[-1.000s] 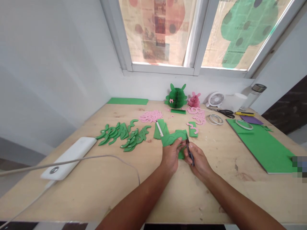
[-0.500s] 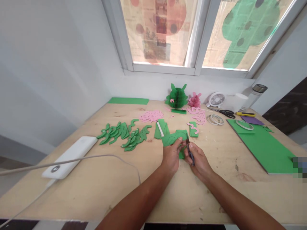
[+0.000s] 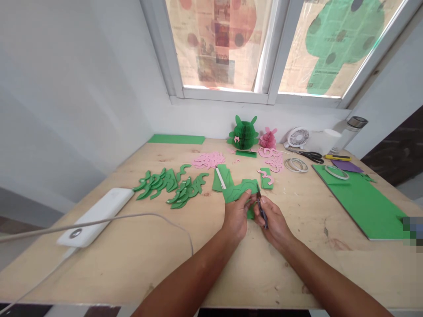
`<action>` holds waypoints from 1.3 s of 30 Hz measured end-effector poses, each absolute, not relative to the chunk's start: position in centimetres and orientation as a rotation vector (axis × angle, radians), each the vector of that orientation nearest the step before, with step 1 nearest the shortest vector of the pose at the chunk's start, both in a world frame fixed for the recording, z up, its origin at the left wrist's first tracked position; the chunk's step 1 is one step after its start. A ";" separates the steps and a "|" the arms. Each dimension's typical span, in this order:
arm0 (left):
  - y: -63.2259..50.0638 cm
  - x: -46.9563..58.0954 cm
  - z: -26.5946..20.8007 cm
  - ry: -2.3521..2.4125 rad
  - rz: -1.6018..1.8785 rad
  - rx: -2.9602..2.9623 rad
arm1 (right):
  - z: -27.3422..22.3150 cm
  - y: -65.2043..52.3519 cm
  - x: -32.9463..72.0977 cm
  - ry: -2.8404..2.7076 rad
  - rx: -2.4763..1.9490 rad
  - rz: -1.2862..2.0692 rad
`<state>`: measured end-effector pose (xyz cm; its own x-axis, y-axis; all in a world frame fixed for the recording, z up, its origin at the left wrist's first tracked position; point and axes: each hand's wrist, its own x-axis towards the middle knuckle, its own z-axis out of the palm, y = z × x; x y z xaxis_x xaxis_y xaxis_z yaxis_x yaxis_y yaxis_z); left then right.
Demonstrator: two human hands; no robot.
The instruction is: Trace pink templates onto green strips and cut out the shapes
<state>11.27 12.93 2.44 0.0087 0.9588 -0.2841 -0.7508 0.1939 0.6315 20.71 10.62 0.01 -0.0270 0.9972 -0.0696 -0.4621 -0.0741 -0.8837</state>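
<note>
Between the thumb and fingers of my left hand (image 3: 237, 216) is a green paper sheet (image 3: 240, 190) with curved outlines drawn on it. My right hand (image 3: 273, 219) is closed round a pair of dark-handled scissors (image 3: 262, 213), whose blades lie at the right edge of the sheet. Just beyond the sheet are a stack of green paper pieces (image 3: 226, 173) with a white pen-like stick (image 3: 220, 178) on top, and a pink curved cutout (image 3: 266, 177) resting on a small green piece. Piles of green curved cutouts (image 3: 187, 192) lie to the left.
A white power bank (image 3: 95, 218) with a cable (image 3: 148, 214) sits at left. Pink cutouts (image 3: 209, 160), a green honeycomb paper figure (image 3: 244, 134) and a smaller pink one (image 3: 268, 138) are farther back. At right are tape rolls (image 3: 296, 164), black scissors (image 3: 312, 156) and a large green board (image 3: 366, 202).
Almost nothing differs. Both hands, the green sheet and the scissors stay in nearly the same place.
</note>
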 end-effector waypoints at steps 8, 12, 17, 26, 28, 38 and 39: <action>13.0 11.3 2.2 0.773 1.363 0.342 | 0.3 10.5 20.6 -0.811 -0.900 1.457; 13.1 11.3 2.0 0.771 1.367 0.334 | 0.3 10.5 20.6 -0.811 -0.913 1.453; 13.1 11.3 2.0 0.770 1.365 0.347 | 0.2 10.6 20.7 -0.824 -0.931 1.447; 13.2 11.2 2.0 0.767 1.362 0.351 | 0.3 10.6 20.7 -0.834 -0.939 1.447; 13.2 11.2 1.9 0.768 1.358 0.354 | 0.4 10.6 20.7 -0.832 -0.936 1.450; 13.2 11.1 2.1 0.761 1.357 0.356 | 0.3 10.6 20.7 -0.832 -0.925 1.444; 13.2 11.1 2.1 0.761 1.359 0.357 | 0.3 10.6 20.7 -0.830 -0.932 1.444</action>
